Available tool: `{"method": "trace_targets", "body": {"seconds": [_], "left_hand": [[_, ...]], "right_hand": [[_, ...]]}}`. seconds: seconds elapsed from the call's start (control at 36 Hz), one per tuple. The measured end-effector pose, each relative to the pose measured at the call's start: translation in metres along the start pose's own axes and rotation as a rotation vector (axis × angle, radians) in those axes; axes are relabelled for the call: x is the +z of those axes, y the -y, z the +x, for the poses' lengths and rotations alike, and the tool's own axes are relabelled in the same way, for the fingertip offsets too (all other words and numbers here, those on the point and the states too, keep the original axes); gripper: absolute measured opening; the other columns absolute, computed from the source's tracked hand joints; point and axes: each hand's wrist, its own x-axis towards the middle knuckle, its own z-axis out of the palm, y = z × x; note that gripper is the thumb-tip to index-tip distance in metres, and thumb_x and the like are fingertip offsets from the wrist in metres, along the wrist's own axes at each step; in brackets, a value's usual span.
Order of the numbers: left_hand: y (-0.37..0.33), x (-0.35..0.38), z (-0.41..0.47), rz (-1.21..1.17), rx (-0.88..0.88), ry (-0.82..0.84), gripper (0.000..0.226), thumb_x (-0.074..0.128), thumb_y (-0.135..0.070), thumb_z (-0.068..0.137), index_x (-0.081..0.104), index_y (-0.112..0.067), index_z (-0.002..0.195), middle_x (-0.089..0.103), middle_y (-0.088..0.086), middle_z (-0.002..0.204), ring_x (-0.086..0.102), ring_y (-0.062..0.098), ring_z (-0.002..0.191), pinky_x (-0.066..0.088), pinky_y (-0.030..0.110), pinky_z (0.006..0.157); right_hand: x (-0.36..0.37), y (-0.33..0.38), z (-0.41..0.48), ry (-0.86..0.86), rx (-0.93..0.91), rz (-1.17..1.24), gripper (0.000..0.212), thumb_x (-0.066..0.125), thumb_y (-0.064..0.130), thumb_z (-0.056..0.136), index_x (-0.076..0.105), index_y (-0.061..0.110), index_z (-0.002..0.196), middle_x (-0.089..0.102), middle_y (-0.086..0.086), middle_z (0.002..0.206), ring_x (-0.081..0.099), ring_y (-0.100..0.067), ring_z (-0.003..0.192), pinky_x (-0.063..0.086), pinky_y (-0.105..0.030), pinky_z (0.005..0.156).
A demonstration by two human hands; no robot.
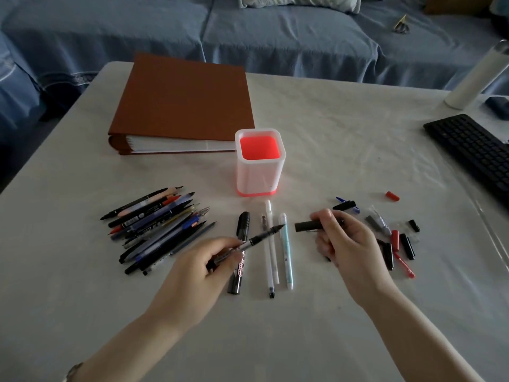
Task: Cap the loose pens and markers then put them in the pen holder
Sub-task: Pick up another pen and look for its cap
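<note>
Here the left hand [212,260] grips a black pen [261,236] by the rear part of its barrel, with fingers and thumb curled around it. The bare tip points up and to the right. The right hand [344,238] pinches a black cap [307,226] between thumb and fingers. The cap lies almost level, with its free end turned to the left, toward the pen tip. Tip and cap are near each other but apart; a small gap shows between them.

Both hands are above a table covered with a pale cloth [344,128]. Between and under them four pens that look capped lie side by side: a black marker [243,221], two white pens [273,252] and a light blue pen [287,260]. To the left is a heap of uncapped pens and markers [159,227]. To the right of the right hand lie loose caps [399,244] in black, red and clear, and one red cap [392,196] lies apart, farther back.

The pen holder [259,172] stands upright behind the hands — white walls, red inside and red base — just beside the near right corner of a brown binder [181,100]. A black keyboard [473,150] is at the right edge, with a white bottle [476,75] behind it.
</note>
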Motion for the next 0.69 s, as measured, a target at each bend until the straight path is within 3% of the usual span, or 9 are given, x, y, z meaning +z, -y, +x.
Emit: {"method": "trace_targets", "body": {"seconds": [0.14, 0.25, 0.36, 0.47, 0.69], "left_hand": [[0.0009, 0.0003, -0.0019, 0.02, 0.022, 0.01, 0.015, 0.061, -0.018, 0.085, 0.066, -0.026, 0.097, 0.068, -0.004, 0.083, 0.06, 0.004, 0.075, 0.042, 0.008, 0.062], [0.0019, 0.0016, -0.0017, 0.011, 0.036, 0.0, 0.011, 0.061, -0.028, 0.084, 0.066, -0.031, 0.093, 0.067, -0.003, 0.082, 0.06, 0.006, 0.075, 0.043, 0.008, 0.063], [0.0013, 0.0023, -0.0027, 0.009, 0.047, 0.014, 0.018, 0.061, -0.016, 0.085, 0.065, -0.033, 0.092, 0.067, -0.003, 0.084, 0.059, 0.006, 0.077, 0.042, 0.008, 0.064], [0.0011, 0.0033, -0.0024, 0.049, 0.088, 0.023, 0.014, 0.058, -0.031, 0.079, 0.065, -0.04, 0.088, 0.063, -0.005, 0.078, 0.058, 0.014, 0.071, 0.045, 0.017, 0.061], [-0.0067, 0.0042, -0.0018, 0.083, 0.173, 0.038, 0.016, 0.058, -0.029, 0.078, 0.069, -0.028, 0.091, 0.058, -0.012, 0.079, 0.054, 0.007, 0.062, 0.036, 0.008, 0.054]], "right_hand": [[0.0038, 0.0033, -0.0038, 0.011, 0.026, 0.094, 0.027, 0.042, 0.017, 0.094, 0.06, 0.01, 0.075, 0.037, 0.011, 0.046, 0.034, -0.005, 0.043, 0.03, -0.011, 0.043], [0.0028, 0.0033, -0.0043, 0.04, 0.041, 0.107, 0.027, 0.042, 0.018, 0.094, 0.06, 0.01, 0.076, 0.038, 0.012, 0.046, 0.034, -0.006, 0.045, 0.032, -0.012, 0.045], [0.0028, 0.0035, -0.0053, 0.058, 0.035, 0.087, 0.028, 0.041, 0.017, 0.094, 0.06, 0.011, 0.074, 0.038, 0.011, 0.044, 0.034, -0.005, 0.044, 0.032, -0.012, 0.046], [0.0045, 0.0018, -0.0067, 0.092, 0.023, 0.05, 0.028, 0.041, 0.017, 0.094, 0.059, 0.01, 0.074, 0.038, 0.01, 0.046, 0.036, -0.008, 0.044, 0.032, -0.014, 0.047], [0.0074, -0.0008, -0.0102, 0.223, 0.035, -0.06, 0.024, 0.043, 0.016, 0.093, 0.06, 0.008, 0.078, 0.051, 0.002, 0.048, 0.044, -0.014, 0.048, 0.038, -0.021, 0.049]]}}
